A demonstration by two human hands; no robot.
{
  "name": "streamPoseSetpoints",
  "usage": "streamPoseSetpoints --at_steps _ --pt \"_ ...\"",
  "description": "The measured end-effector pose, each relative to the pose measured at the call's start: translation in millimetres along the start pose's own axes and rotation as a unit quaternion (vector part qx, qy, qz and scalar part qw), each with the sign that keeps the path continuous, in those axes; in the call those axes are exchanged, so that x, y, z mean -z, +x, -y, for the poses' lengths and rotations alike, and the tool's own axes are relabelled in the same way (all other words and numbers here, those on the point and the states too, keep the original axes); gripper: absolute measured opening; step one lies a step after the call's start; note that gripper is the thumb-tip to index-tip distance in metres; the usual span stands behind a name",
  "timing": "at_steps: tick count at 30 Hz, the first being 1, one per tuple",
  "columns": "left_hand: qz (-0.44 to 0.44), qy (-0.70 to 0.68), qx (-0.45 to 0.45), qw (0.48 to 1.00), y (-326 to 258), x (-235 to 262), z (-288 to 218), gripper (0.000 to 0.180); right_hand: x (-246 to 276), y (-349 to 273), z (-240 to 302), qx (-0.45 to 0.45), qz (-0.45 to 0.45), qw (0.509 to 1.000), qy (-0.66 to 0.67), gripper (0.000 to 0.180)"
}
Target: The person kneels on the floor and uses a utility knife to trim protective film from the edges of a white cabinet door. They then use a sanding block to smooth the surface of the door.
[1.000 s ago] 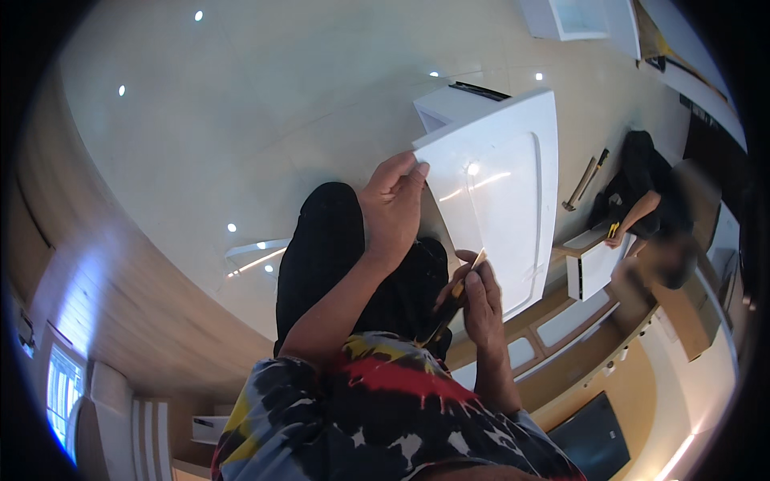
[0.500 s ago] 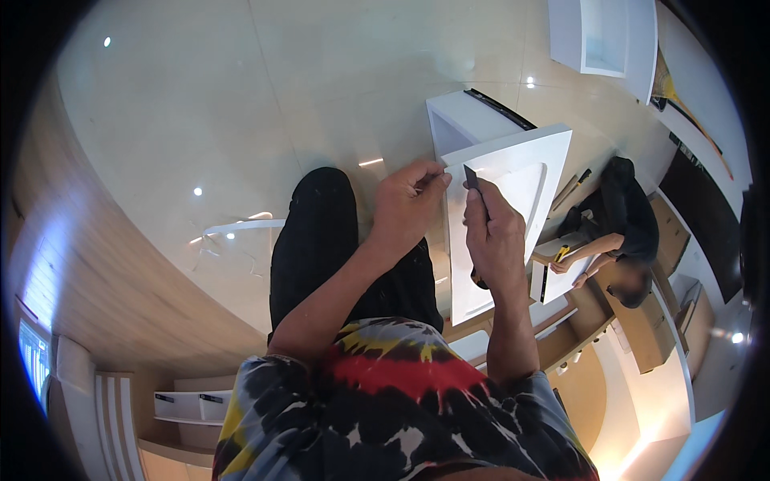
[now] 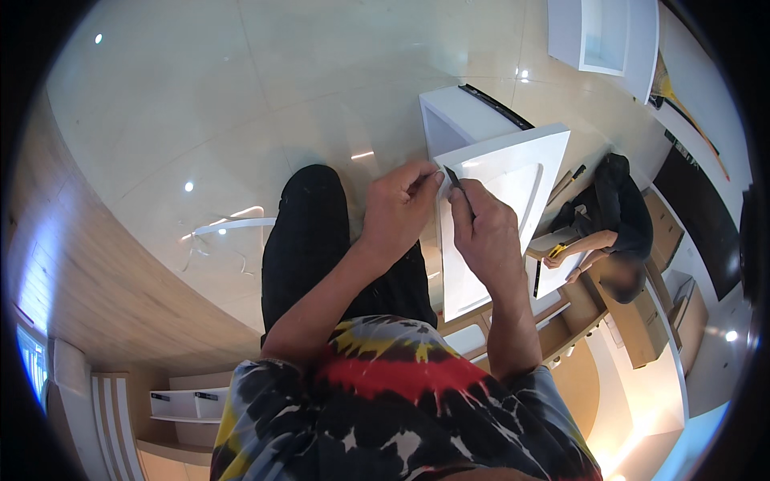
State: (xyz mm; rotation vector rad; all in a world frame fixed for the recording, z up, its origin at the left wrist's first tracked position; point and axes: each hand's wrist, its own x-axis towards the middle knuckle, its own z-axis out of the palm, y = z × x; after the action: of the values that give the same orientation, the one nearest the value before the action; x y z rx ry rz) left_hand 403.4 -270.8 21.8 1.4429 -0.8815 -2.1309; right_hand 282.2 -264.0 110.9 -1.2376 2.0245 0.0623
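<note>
Holding knife point(image 3: 454, 178) in R hand point(image 3: 487, 224), pinching w/ L hand point(image 3: 399, 204) nr white panel point(image 3: 463, 280) corner, can't tell what. Prob. trimming edge; needs steady strokes.

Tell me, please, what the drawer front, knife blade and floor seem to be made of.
Drawer front: probably lacquered or laminated board, glossy white, from its smooth sheen. Knife blade: likely dark-finished steel, being thin and straight-edged. Floor: apparently polished tile, given its joints and crisp reflections.
</note>
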Motion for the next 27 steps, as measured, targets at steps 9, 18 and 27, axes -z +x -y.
streamPoseSetpoints --at_steps 9,18,27 --pt "0.004 0.030 0.024 0.999 0 2 -4 0.013 -4 -2 -4 0.024 -0.010 1.000 -0.008 0.012" --pt "-0.011 0.034 0.009 0.999 -1 1 -6 0.012 -6 -2 -5 0.032 -0.021 0.999 0.000 0.010" --pt "-0.006 0.037 0.005 0.999 -1 3 -7 0.012 -9 -4 -7 0.029 -0.034 0.999 -0.009 0.010"
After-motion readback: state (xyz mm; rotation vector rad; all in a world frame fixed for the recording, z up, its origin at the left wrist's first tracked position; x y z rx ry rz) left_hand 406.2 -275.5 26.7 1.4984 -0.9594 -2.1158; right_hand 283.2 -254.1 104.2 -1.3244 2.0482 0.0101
